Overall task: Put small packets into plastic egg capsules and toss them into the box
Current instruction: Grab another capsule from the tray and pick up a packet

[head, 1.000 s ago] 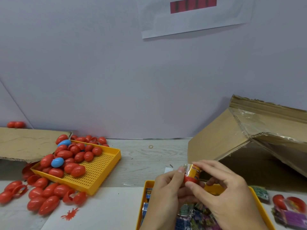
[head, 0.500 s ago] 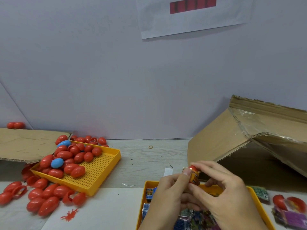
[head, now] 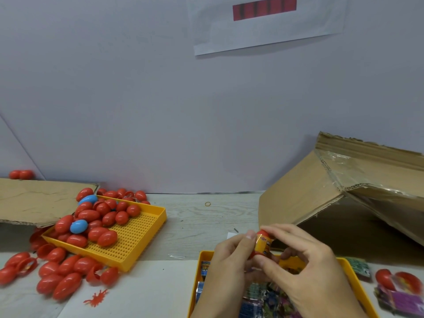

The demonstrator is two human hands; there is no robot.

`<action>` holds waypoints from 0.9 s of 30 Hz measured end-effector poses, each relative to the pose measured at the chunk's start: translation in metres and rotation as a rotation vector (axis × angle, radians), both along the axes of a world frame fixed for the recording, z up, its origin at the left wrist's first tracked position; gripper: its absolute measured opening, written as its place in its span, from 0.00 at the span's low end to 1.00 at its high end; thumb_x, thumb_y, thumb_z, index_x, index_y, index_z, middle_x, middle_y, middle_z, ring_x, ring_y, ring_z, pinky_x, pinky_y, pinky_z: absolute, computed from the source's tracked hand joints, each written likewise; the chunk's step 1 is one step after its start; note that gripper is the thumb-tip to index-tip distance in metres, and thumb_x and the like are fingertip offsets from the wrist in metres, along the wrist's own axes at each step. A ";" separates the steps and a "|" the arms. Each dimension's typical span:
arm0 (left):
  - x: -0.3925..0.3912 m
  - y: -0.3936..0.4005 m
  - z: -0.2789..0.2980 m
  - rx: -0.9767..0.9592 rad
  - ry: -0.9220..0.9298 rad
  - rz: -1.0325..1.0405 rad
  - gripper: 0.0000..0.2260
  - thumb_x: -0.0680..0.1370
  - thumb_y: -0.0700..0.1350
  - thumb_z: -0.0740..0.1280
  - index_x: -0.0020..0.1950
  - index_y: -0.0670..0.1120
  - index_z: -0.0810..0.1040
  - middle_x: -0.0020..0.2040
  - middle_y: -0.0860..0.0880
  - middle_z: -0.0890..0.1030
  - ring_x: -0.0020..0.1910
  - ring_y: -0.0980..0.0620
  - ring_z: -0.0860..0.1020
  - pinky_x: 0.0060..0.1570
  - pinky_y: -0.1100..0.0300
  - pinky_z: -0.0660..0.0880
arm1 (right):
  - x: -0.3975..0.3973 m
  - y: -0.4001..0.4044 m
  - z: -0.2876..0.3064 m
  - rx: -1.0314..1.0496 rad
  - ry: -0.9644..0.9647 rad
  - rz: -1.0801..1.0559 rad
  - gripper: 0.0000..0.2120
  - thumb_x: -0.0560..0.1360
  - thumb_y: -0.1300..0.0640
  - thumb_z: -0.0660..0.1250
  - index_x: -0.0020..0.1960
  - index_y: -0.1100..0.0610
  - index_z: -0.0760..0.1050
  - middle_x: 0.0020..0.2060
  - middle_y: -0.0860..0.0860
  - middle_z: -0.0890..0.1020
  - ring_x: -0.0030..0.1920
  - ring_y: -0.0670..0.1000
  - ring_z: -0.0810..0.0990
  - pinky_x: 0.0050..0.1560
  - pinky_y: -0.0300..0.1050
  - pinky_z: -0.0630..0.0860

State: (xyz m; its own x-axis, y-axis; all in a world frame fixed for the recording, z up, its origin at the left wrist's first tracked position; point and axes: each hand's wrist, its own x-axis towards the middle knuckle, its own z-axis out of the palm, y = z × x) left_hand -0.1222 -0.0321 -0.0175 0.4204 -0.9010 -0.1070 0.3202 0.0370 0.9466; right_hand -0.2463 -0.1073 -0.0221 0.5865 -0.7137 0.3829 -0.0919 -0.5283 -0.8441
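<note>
**Inspector:** Over the near yellow tray [head: 202, 257], found what?

**Assistant:** Found both hands raised and meeting on one red egg capsule [head: 263, 233]. Noted an orange packet [head: 263, 245] caught between the two halves and bulging out at the seam. Recorded the capsule as not closed.

**Inspector:** State of the grip?

**Assistant:** Logged the left hand [head: 231, 255] as curled round the lower half, thumb tip laid against the packet. Logged the right hand [head: 307, 267] as pinching the upper end between thumb and forefinger, other fingers loosely bent. Saw nothing else held.

**Inspector:** Position against the box?

**Assistant:** Placed the capsule in the air, just in front of the tipped cardboard box [head: 309, 191] and left of its dark opening. Marked as not yet tossed.

**Inspector:** Hazards from here?

**Assistant:** Judged three likely:
- Pressing the halves together over the protruding packet, risking a pinched wrapper and a seam that fails to snap.
- Tossing while half shut, risking a split in flight and a packet spilled onto the table.
- Squeezing unevenly on smooth plastic, risking a slip down into the tray of packets below.

Could not tell how much of the packet sat inside, being hidden by fingers
</note>
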 end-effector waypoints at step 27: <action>0.005 0.008 0.045 -0.032 0.395 0.144 0.19 0.71 0.44 0.66 0.55 0.31 0.78 0.47 0.33 0.84 0.39 0.43 0.85 0.32 0.58 0.81 | -0.001 0.003 0.006 0.049 -0.114 -0.151 0.12 0.75 0.52 0.66 0.57 0.42 0.77 0.48 0.34 0.79 0.52 0.36 0.76 0.41 0.31 0.76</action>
State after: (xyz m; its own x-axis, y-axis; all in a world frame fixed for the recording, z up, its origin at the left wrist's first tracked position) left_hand -0.1177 -0.0243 0.0276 0.4748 -0.8413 -0.2583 0.6477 0.1353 0.7498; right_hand -0.2472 -0.1043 -0.0166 0.4257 -0.8098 0.4038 -0.0693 -0.4741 -0.8777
